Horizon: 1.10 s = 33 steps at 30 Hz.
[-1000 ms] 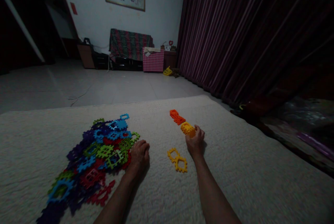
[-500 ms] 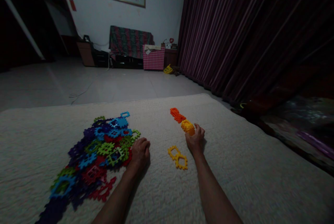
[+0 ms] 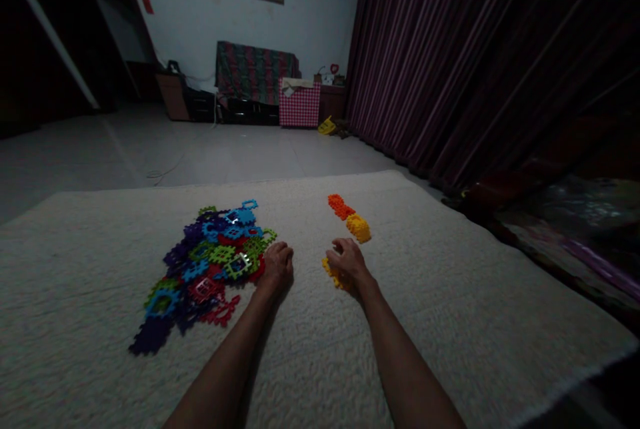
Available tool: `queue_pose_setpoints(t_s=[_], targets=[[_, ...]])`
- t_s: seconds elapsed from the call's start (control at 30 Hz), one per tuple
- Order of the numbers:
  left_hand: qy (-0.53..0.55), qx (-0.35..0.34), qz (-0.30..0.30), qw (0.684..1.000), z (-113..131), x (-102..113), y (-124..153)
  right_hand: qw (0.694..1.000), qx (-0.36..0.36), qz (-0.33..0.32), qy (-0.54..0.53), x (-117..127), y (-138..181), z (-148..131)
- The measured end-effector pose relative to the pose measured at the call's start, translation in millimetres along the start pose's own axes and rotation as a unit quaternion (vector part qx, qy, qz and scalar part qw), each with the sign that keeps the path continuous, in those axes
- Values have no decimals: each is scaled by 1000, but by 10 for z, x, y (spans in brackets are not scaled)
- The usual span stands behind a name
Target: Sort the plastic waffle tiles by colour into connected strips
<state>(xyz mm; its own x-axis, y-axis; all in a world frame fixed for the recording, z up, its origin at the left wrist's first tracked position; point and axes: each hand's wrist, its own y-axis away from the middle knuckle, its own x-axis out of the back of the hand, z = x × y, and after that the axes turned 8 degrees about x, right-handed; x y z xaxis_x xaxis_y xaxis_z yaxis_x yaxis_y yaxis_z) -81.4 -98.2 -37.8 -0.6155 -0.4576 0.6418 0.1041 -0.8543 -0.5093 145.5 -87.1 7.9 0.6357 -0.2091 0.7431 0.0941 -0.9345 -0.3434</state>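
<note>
A pile of flat interlocking plastic tiles (image 3: 210,265) in blue, purple, green and red lies on a cream rug (image 3: 450,295). My left hand (image 3: 277,263) rests curled at the pile's right edge, touching the nearest tiles. My right hand (image 3: 347,259) lies over two loose yellow tiles (image 3: 333,273), its fingers bent down onto them. Just beyond it a yellow block (image 3: 359,227) joined to an orange block (image 3: 340,206) sits free on the rug.
Beyond the rug is a grey tiled floor (image 3: 200,149) with a cable. A long dark striped curtain (image 3: 475,62) runs along the right. Dark bedding (image 3: 565,215) lies at the right edge. Low furniture and a checked pink box (image 3: 299,105) stand at the far wall.
My right hand let go of the yellow block and drew back onto the loose yellow tiles. The camera moved back, so everything sits higher and smaller. My left hand stayed by the pile.
</note>
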Motion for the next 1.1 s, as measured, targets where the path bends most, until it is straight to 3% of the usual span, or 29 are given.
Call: queue_pose_setpoints(t_s=[0.13,0.2,0.37,0.5,0.8,1.0,1.1], targets=[[-13,23,-4,1000,68,9,41,985,-35,-138,97,146,93,-220],[-14,22,-8,1000,81,18,52,977,-55,-156,134,166,189,-342],[-7,4,-10,1000,98,39,80,974,-32,-76,209,-27,463,-553],[-8,-5,2,1000,109,47,101,977,21,-39,211,-155,408,-538],[-63,13,-20,998,193,85,97,990,91,18,103,-399,-234,-367],[-122,49,-76,988,441,-39,-83,968,214,126,-38,-444,-345,-226],[-121,40,-73,989,476,-120,-132,959,211,170,-81,-412,-334,-109]])
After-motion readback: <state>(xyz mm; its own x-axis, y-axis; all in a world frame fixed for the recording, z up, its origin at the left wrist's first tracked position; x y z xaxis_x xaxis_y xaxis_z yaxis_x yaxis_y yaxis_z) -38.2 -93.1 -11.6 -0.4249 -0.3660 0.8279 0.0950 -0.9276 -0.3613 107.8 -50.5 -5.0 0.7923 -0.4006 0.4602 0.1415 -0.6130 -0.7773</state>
